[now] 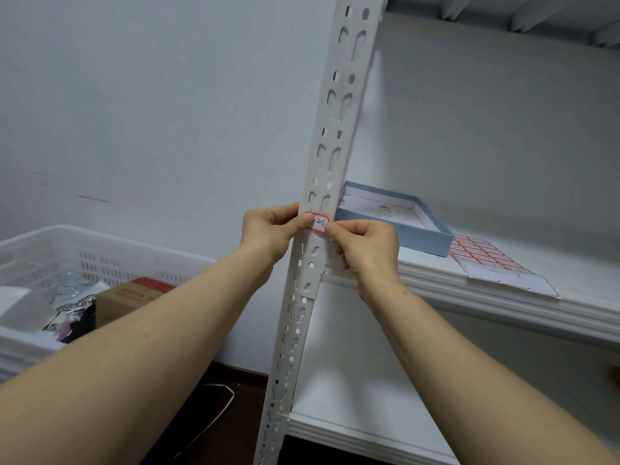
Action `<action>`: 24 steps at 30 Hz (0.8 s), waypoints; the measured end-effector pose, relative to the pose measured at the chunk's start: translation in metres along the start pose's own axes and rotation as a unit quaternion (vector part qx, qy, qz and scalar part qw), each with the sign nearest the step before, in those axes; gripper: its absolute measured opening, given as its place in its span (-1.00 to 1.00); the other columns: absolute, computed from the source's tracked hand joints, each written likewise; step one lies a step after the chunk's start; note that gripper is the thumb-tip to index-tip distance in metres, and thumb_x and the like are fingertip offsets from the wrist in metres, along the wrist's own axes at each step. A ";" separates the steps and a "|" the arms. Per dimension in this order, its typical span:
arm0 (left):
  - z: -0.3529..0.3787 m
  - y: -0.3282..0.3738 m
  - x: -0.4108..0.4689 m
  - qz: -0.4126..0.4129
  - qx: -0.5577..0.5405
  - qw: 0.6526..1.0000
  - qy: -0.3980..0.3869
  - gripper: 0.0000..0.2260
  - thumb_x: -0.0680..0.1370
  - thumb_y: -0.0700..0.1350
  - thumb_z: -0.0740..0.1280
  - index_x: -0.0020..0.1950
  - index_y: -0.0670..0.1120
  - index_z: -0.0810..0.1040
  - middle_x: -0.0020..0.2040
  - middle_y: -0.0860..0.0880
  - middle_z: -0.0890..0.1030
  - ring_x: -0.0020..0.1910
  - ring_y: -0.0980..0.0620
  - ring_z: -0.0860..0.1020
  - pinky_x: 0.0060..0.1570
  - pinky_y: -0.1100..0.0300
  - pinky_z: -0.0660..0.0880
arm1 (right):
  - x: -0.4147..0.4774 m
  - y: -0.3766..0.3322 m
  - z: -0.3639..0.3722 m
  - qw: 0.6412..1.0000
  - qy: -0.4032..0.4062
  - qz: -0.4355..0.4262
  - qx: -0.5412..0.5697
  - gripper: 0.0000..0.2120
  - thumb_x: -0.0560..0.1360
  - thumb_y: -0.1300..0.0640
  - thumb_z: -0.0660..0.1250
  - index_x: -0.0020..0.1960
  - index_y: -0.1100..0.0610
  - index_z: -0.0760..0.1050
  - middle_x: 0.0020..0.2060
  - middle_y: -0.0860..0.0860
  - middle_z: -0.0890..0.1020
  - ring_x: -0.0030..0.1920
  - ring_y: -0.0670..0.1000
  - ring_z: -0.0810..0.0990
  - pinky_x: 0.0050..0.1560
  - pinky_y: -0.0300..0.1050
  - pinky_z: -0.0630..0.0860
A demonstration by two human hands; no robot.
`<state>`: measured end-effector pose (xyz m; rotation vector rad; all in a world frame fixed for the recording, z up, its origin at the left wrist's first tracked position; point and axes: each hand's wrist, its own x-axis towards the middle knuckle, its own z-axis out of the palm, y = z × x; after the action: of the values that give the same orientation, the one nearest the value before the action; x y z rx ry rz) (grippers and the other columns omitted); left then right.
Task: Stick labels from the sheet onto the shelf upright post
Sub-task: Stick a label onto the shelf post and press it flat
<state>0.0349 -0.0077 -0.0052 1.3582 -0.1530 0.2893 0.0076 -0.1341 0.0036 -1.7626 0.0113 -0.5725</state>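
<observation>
While pinned across the face of the upright post (335, 129), sits near dead centre of view: label (317, 223), small, white, red-bordered, blue handwriting ending "201". Lies between two groups of slots; whether covering a hole, cannot tell.

Left hand (268, 233): enters from 8 o'clock, thumb flat on label's left end, other fingers curled round post's left edge. Pinches label and post together.

Right hand (364, 246): enters from 4 o'clock, thumb and forefinger nipping label's right end at post's edge, remaining fingers curled in.

Handling, judged:
- Label: thin paper, near weightless, floppy, tacky-backed. Likely to crease and trap bubbles, and to grab on first touch. Best held by its extreme ends with fingertips only, then rubbed from middle outward.
- Post: painted metal by the look, rigid, smooth, perforated. Good bond expected on solid strip, poor over slots. Needs no steadying.

Label sheet (486, 260) at 3 o'clock of hands, flat on shelf board (503, 297), near edge at shelf lip. Plenty of red-bordered labels left, near part looks bare. Light, probably slides if brushed.

Blue box (402, 223) at 2 o'clock, just behind sheet. White crate (100, 260) at 9 o'clock, cardboard box (127, 297) inside.
</observation>
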 end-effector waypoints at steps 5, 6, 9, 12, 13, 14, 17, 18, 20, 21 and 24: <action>-0.005 0.000 0.004 -0.018 -0.030 0.999 -0.019 -0.71 0.40 -0.21 0.49 0.11 -0.17 0.62 0.01 -0.07 0.67 0.04 0.03 0.62 0.24 0.13 0.47 | 0.005 -0.001 -0.006 0.998 0.009 -0.052 -0.022 -0.90 0.45 0.20 0.39 -0.04 0.12 0.60 -0.21 0.03 0.64 -0.23 -0.03 0.60 -0.12 -0.11 0.57; -0.006 0.000 0.005 -0.019 -0.035 0.999 -0.019 -0.65 0.39 -0.19 0.50 0.16 -0.18 0.60 0.04 -0.08 0.66 0.07 0.02 0.62 0.24 0.11 0.47 | 0.005 -0.003 -0.006 0.997 -0.009 -0.069 -0.032 -0.80 0.43 0.20 0.42 0.05 0.13 0.58 -0.16 0.00 0.64 -0.15 -0.05 0.61 -0.02 -0.15 0.56; -0.010 -0.001 0.008 -0.011 -0.028 0.999 -0.030 -0.56 0.39 -0.15 0.51 0.24 -0.20 0.56 0.09 -0.10 0.66 0.12 0.01 0.61 0.27 0.08 0.45 | 0.009 -0.008 -0.002 0.992 -0.070 -0.097 -0.051 -0.71 0.35 0.16 0.51 0.05 0.10 0.58 -0.12 -0.05 0.67 -0.09 -0.07 0.64 0.04 -0.16 0.58; -0.009 -0.001 0.007 0.004 -0.010 0.998 -0.058 -0.75 0.45 -0.19 0.45 0.11 -0.15 0.63 0.00 -0.04 0.68 0.05 0.05 0.63 0.26 0.11 0.46 | 0.017 -0.007 0.000 0.987 -0.073 -0.099 -0.099 -0.58 0.25 0.00 0.54 0.05 0.13 0.60 -0.10 -0.02 0.69 -0.05 -0.01 0.66 0.06 0.02 0.59; -0.009 0.000 0.006 0.014 -0.004 0.998 -0.062 -0.80 0.47 -0.20 0.43 0.09 -0.13 0.64 -0.03 -0.01 0.69 0.02 0.07 0.64 0.24 0.13 0.47 | 0.019 -0.005 0.000 0.986 -0.076 -0.099 -0.107 -0.60 0.25 -0.01 0.54 0.03 0.11 0.62 -0.11 -0.02 0.70 -0.06 -0.01 0.66 0.05 0.05 0.59; -0.008 0.000 0.006 0.023 0.002 0.998 -0.061 -0.81 0.48 -0.21 0.42 0.09 -0.13 0.64 -0.05 0.01 0.68 0.00 0.08 0.64 0.23 0.14 0.48 | 0.022 -0.004 0.001 0.986 -0.079 -0.102 -0.110 -0.66 0.27 0.03 0.53 0.01 0.11 0.64 -0.13 -0.03 0.70 -0.08 -0.02 0.67 0.05 0.06 0.59; -0.010 0.000 0.008 0.038 0.014 0.998 -0.055 -0.77 0.48 -0.21 0.42 0.13 -0.17 0.63 -0.05 -0.01 0.68 0.02 0.07 0.63 0.23 0.15 0.48 | 0.024 -0.003 0.001 0.989 -0.083 -0.092 -0.085 -0.74 0.32 0.17 0.53 0.00 0.15 0.65 -0.15 0.01 0.71 -0.09 -0.03 0.68 0.07 0.03 0.59; -0.010 0.000 0.008 0.036 0.009 0.998 -0.056 -0.76 0.48 -0.21 0.41 0.14 -0.18 0.62 -0.05 -0.02 0.68 0.01 0.07 0.63 0.23 0.14 0.48 | 0.025 -0.004 0.000 0.991 -0.085 -0.084 -0.068 -0.73 0.33 0.21 0.52 0.01 0.19 0.64 -0.13 0.05 0.71 -0.08 -0.01 0.68 0.07 0.01 0.59; -0.010 -0.002 0.008 0.023 -0.014 0.998 -0.059 -0.76 0.48 -0.22 0.41 0.14 -0.17 0.62 -0.05 0.00 0.68 -0.05 0.08 0.64 0.22 0.14 0.49 | 0.024 -0.007 -0.005 0.991 -0.105 -0.065 -0.044 -0.72 0.35 0.27 0.49 0.05 0.25 0.61 -0.09 0.11 0.70 -0.05 0.02 0.67 0.08 -0.05 0.59; -0.010 -0.002 0.007 0.015 -0.026 0.998 -0.061 -0.76 0.48 -0.21 0.41 0.14 -0.17 0.62 -0.05 -0.01 0.68 -0.06 0.09 0.64 0.21 0.14 0.50 | 0.024 -0.008 -0.009 0.990 -0.125 -0.056 -0.040 -0.72 0.37 0.29 0.48 0.07 0.27 0.59 -0.06 0.12 0.69 -0.05 0.02 0.67 0.09 -0.08 0.59; -0.013 -0.005 0.006 0.005 -0.043 0.996 -0.083 -0.75 0.46 -0.21 0.43 0.14 -0.13 0.62 -0.05 -0.01 0.69 -0.06 0.09 0.64 0.16 0.16 0.52 | 0.025 -0.010 -0.013 0.982 -0.172 -0.053 -0.059 -0.67 0.34 0.30 0.49 0.10 0.25 0.58 -0.06 0.09 0.69 -0.06 -0.02 0.67 0.08 -0.11 0.59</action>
<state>0.0417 0.0045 -0.0107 1.2960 -0.3085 0.1759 0.0216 -0.1507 0.0241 -1.9678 -0.2957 -0.3414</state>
